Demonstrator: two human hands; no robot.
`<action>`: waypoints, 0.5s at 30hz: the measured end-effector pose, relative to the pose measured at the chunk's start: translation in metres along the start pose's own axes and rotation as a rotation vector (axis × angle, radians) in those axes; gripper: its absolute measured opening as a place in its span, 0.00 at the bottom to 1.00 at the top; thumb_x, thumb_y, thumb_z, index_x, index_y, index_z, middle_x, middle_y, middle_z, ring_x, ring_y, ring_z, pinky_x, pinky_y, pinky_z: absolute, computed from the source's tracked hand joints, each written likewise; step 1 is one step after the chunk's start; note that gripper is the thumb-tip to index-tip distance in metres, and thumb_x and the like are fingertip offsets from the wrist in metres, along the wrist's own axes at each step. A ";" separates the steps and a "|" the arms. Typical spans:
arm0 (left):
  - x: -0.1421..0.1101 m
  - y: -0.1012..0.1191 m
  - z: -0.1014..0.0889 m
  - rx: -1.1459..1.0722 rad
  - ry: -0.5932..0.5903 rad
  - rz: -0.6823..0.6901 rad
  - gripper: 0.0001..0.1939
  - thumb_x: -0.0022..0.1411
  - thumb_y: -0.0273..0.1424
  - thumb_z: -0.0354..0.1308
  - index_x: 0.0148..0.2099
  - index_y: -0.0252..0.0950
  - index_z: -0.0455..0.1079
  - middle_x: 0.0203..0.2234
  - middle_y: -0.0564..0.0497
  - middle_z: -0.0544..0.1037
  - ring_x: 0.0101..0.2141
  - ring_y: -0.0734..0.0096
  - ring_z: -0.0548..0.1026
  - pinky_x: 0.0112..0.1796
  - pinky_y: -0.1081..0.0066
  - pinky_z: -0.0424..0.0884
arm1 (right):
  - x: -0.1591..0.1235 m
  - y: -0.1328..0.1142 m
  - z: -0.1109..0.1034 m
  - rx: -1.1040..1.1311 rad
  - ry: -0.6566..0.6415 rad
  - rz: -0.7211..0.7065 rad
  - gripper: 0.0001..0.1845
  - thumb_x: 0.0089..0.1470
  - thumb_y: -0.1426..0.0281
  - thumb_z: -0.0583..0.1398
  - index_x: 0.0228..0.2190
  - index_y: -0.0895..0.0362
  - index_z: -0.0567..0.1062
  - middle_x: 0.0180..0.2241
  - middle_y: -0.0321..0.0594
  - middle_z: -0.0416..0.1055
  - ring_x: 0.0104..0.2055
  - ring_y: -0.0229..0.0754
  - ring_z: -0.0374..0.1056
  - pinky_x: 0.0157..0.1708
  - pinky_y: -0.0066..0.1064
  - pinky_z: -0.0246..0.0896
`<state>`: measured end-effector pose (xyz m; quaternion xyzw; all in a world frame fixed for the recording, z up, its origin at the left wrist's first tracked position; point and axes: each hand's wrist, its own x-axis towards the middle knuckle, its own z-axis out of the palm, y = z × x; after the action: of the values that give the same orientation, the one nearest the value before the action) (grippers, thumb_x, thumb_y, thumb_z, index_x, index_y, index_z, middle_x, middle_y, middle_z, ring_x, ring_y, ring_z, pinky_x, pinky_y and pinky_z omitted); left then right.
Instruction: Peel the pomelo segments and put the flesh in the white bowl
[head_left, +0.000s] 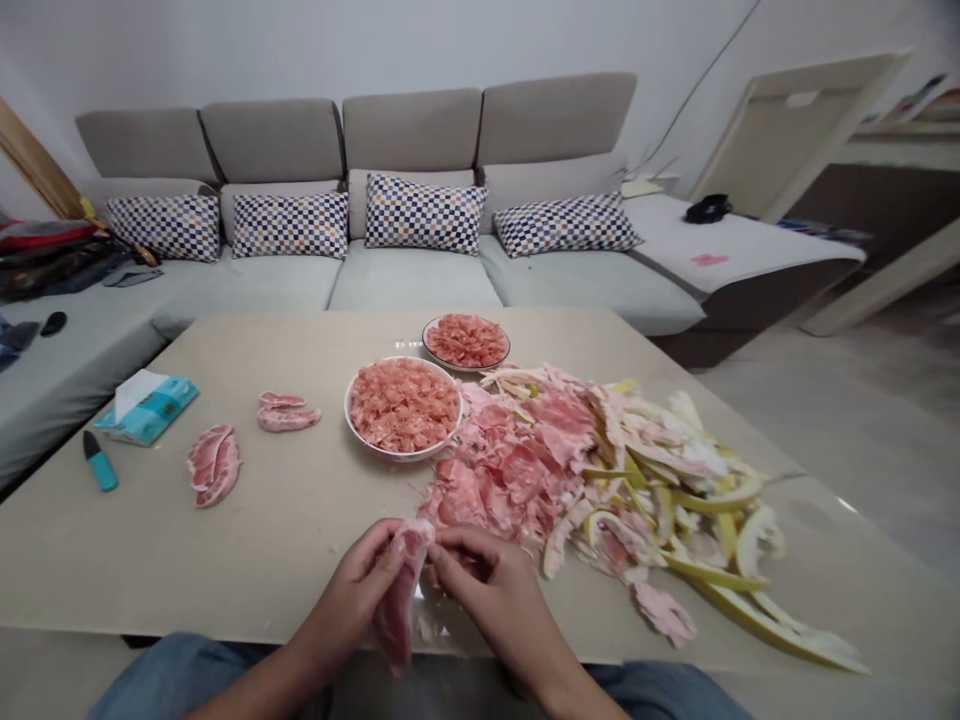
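Near the table's front edge, my left hand (pixel 361 580) grips a pink pomelo segment (pixel 403 598), which hangs lengthwise with its pale end up. My right hand (pixel 495 590) is closed in a pinch at the top edge of that same segment; its fingertips touch the pale membrane. Just beyond my hands lies a heap of pink pomelo membranes (pixel 510 460). A white bowl (pixel 405 456) full of pink pomelo pulp stands behind them. Further back is a dark-rimmed plate (pixel 466 366) of pulp. More pomelo segments (pixel 214 465) lie to the left, with smaller segments (pixel 289 415) beside them.
Yellow-green pomelo rinds (pixel 720 580) spread over the right of the table (pixel 300 560). A small knife (pixel 100 462) with a teal handle and dark blade end lies at the left, near a blue tissue pack (pixel 150 408). A grey sofa (pixel 412 275) with checkered cushions stands behind.
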<state>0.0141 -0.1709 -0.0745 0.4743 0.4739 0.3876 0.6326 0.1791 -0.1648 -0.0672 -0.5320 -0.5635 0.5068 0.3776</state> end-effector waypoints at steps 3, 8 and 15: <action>0.001 -0.001 0.000 0.028 0.006 0.009 0.17 0.63 0.45 0.54 0.44 0.37 0.73 0.37 0.48 0.78 0.41 0.62 0.73 0.43 0.71 0.67 | -0.001 0.000 0.000 -0.011 0.033 -0.010 0.15 0.52 0.59 0.61 0.29 0.58 0.81 0.25 0.40 0.75 0.25 0.39 0.66 0.25 0.27 0.59; 0.004 -0.012 -0.003 0.154 0.062 0.050 0.16 0.60 0.44 0.57 0.41 0.37 0.73 0.30 0.51 0.76 0.34 0.64 0.72 0.37 0.72 0.66 | -0.001 -0.001 0.003 -0.015 0.061 -0.006 0.15 0.49 0.60 0.62 0.25 0.59 0.80 0.21 0.38 0.73 0.22 0.36 0.63 0.23 0.26 0.56; 0.004 -0.011 -0.004 0.191 0.044 0.078 0.16 0.59 0.44 0.59 0.38 0.35 0.76 0.28 0.50 0.75 0.32 0.64 0.70 0.34 0.72 0.64 | -0.001 -0.001 0.009 0.171 0.079 0.120 0.15 0.41 0.60 0.64 0.18 0.58 0.71 0.15 0.30 0.62 0.19 0.32 0.54 0.19 0.23 0.48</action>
<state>0.0114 -0.1687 -0.0871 0.5416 0.5039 0.3754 0.5585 0.1700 -0.1676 -0.0684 -0.5503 -0.4701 0.5533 0.4124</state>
